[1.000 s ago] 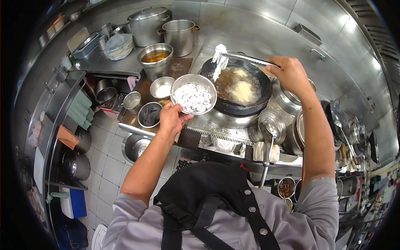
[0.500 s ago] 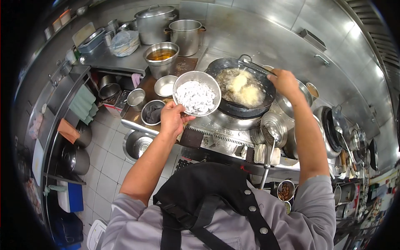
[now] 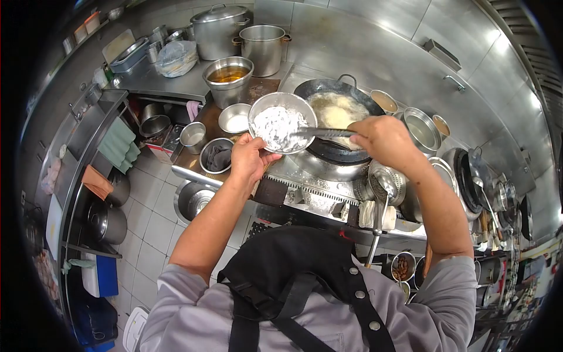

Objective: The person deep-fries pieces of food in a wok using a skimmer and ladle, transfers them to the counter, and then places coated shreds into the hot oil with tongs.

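My left hand [image 3: 251, 157] grips the rim of a metal bowl [image 3: 312, 112] and holds it up beside the wok. White, flour-coated pieces [image 3: 274, 126] lie in this bowl. My right hand [image 3: 384, 138] is closed round dark metal tongs [image 3: 331, 132], whose tips reach into the bowl among the coated pieces. Whether the tips pinch a piece is too blurred to tell. Behind my right hand, a black wok [image 3: 308, 88] holds bubbling oil with pale battered food [image 3: 339, 113] frying in it. My hand and the tongs hide part of the wok.
A pot of amber liquid [image 3: 229, 74] stands left of the wok, near small metal bowls [image 3: 234, 119]. Right of the stove are a perforated skimmer [image 3: 396, 186] and a ladle [image 3: 384, 186]. Tall stockpots [image 3: 261, 53] stand at the back.
The tongs have swung left and toward me, from over the wok into the bowl. The bowl has shifted slightly right and up in view.
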`<state>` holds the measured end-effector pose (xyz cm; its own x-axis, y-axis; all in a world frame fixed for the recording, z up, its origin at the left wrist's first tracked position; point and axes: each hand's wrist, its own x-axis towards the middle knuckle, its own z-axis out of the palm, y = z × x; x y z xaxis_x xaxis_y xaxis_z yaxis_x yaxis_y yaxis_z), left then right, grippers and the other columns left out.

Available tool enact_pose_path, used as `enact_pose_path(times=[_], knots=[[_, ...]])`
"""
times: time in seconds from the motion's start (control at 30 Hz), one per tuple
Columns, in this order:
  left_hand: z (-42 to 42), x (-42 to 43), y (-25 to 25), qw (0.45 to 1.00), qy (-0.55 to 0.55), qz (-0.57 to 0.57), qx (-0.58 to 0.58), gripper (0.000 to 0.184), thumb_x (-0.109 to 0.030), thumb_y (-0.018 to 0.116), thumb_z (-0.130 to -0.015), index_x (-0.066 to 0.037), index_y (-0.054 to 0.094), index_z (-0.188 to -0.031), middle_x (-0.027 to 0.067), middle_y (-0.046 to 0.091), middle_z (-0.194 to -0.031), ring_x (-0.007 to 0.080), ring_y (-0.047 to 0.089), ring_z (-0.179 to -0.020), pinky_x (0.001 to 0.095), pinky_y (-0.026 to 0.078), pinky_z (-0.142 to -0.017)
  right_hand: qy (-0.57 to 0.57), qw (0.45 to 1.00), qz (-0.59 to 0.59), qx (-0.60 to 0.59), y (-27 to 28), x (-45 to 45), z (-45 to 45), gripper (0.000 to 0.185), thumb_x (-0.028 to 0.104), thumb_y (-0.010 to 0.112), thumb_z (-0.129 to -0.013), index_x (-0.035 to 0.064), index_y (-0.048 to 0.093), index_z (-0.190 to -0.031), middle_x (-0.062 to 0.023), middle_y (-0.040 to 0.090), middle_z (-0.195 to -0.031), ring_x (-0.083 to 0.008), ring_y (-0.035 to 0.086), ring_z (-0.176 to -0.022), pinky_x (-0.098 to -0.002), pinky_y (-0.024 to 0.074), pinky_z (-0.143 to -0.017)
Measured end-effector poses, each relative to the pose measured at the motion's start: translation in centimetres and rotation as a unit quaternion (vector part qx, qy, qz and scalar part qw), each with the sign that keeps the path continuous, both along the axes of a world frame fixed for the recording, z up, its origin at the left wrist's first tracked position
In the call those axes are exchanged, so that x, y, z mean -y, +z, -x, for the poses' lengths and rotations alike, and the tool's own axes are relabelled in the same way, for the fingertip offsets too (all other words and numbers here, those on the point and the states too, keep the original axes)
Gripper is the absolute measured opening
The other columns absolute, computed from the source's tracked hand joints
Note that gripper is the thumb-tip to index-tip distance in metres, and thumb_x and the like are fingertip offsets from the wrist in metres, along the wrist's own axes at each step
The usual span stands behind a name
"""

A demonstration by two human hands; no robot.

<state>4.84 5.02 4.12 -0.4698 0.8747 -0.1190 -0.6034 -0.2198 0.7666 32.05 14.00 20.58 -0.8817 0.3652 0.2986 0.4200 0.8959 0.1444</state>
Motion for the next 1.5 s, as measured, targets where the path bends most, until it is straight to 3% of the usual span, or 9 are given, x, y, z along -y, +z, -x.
enact_pose_path(times=[0.27, 0.4, 0.5, 0.53, 0.73, 1.03, 1.27, 1.37, 1.5], knots=[[0.0, -0.3, -1.4, 1.000, 0.008, 0.006, 0.005, 0.016, 0.005, 0.051, -0.086, 0.001, 0.052, -0.101, 0.0170, 0.065, -0.104, 0.0285, 0.069, -0.085, 0.0421, 0.065, -0.064, -0.129, 0.981, 0.053, -0.135, 4.8, -2.3, -2.7, 0.025, 0.024, 0.070, -0.086, 0.0090, 0.075, -0.106, -0.0169, 0.072, -0.096, -0.0360, 0.068, -0.087, -0.0429, 0.0535, -0.078], [0.0, -0.1, -1.8, 1.000, 0.021, 0.011, 0.016, 0.016, 0.006, 0.050, -0.086, 0.003, 0.052, -0.101, 0.0186, 0.066, -0.100, 0.0285, 0.070, -0.079, 0.0411, 0.066, -0.061, -0.177, 0.965, 0.023, -0.193, 6.0, -5.5, -3.7, 0.025, 0.026, 0.067, -0.088, 0.0102, 0.074, -0.106, -0.0171, 0.072, -0.089, -0.0360, 0.068, -0.086, -0.0436, 0.0534, -0.078], [0.3, 0.0, -2.4, 0.999, 0.030, 0.021, 0.017, 0.015, 0.006, 0.050, -0.086, 0.003, 0.052, -0.100, 0.0188, 0.066, -0.100, 0.0290, 0.070, -0.079, 0.0410, 0.066, -0.060, -0.200, 0.970, -0.002, -0.139, 4.3, -8.5, -3.7, 0.026, 0.030, 0.066, -0.088, 0.0123, 0.074, -0.105, -0.0184, 0.071, -0.088, -0.0362, 0.069, -0.086, -0.0448, 0.0533, -0.079], [0.4, 0.1, -2.5, 0.999, 0.033, 0.024, 0.017, 0.013, 0.006, 0.050, -0.085, 0.003, 0.052, -0.098, 0.0189, 0.066, -0.100, 0.0293, 0.070, -0.079, 0.0410, 0.066, -0.060, -0.242, 0.964, 0.060, -0.088, 4.0, -8.2, -2.9, 0.027, 0.032, 0.064, -0.089, 0.0142, 0.074, -0.106, -0.0192, 0.071, -0.092, -0.0371, 0.068, -0.089, -0.0457, 0.0535, -0.080], [0.7, 0.9, -1.7, 0.999, 0.050, 0.017, 0.003, 0.009, 0.006, 0.051, -0.085, 0.001, 0.051, -0.093, 0.0180, 0.064, -0.101, 0.0291, 0.070, -0.080, 0.0416, 0.066, -0.059, -0.261, 0.964, 0.010, -0.042, -5.3, -14.2, -0.7, 0.026, 0.031, 0.062, -0.090, 0.0124, 0.072, -0.105, -0.0171, 0.072, -0.096, -0.0378, 0.068, -0.093, -0.0483, 0.0536, -0.083], [1.2, 1.9, -1.3, 0.998, 0.056, 0.013, -0.009, 0.008, 0.005, 0.052, -0.086, 0.000, 0.051, -0.091, 0.0152, 0.062, -0.097, 0.0264, 0.068, -0.082, 0.0436, 0.066, -0.061, -0.317, 0.946, 0.025, -0.064, -5.0, -15.5, 2.0, 0.032, 0.036, 0.061, -0.092, 0.0088, 0.070, -0.107, -0.0183, 0.072, -0.098, -0.0379, 0.068, -0.097, -0.0491, 0.0533, -0.085], [1.8, 2.2, -1.7, 0.999, 0.047, 0.013, -0.017, 0.016, 0.007, 0.053, -0.086, -0.006, 0.045, -0.079, 0.0151, 0.063, -0.096, 0.0263, 0.069, -0.079, 0.0430, 0.066, -0.058, -0.256, 0.959, 0.040, -0.111, 1.1, -8.7, 2.0, 0.032, 0.034, 0.066, -0.089, 0.0097, 0.072, -0.109, -0.0191, 0.072, -0.098, -0.0371, 0.068, -0.097, -0.0471, 0.0526, -0.085], [1.6, 2.3, -1.4, 0.999, 0.028, 0.007, -0.030, 0.009, 0.004, 0.054, -0.087, -0.004, 0.052, -0.089, 0.0142, 0.067, -0.099, 0.0255, 0.070, -0.082, 0.0406, 0.064, -0.062, -0.159, 0.980, 0.083, -0.081, 3.2, -4.3, 1.9, 0.033, 0.034, 0.067, -0.089, 0.0102, 0.072, -0.111, -0.0196, 0.071, -0.096, -0.0371, 0.068, -0.094, -0.0464, 0.0524, -0.084], [0.5, 1.8, -0.2, 0.999, 0.011, -0.019, -0.027, 0.013, 0.006, 0.054, -0.085, -0.005, 0.049, -0.082, 0.0145, 0.066, -0.092, 0.0245, 0.069, -0.073, 0.0409, 0.065, -0.058, -0.083, 0.995, 0.050, 0.005, 1.4, -1.0, 3.1, 0.028, 0.034, 0.066, -0.090, 0.0098, 0.072, -0.103, -0.0183, 0.070, -0.088, -0.0373, 0.067, -0.089, -0.0469, 0.0525, -0.081]])
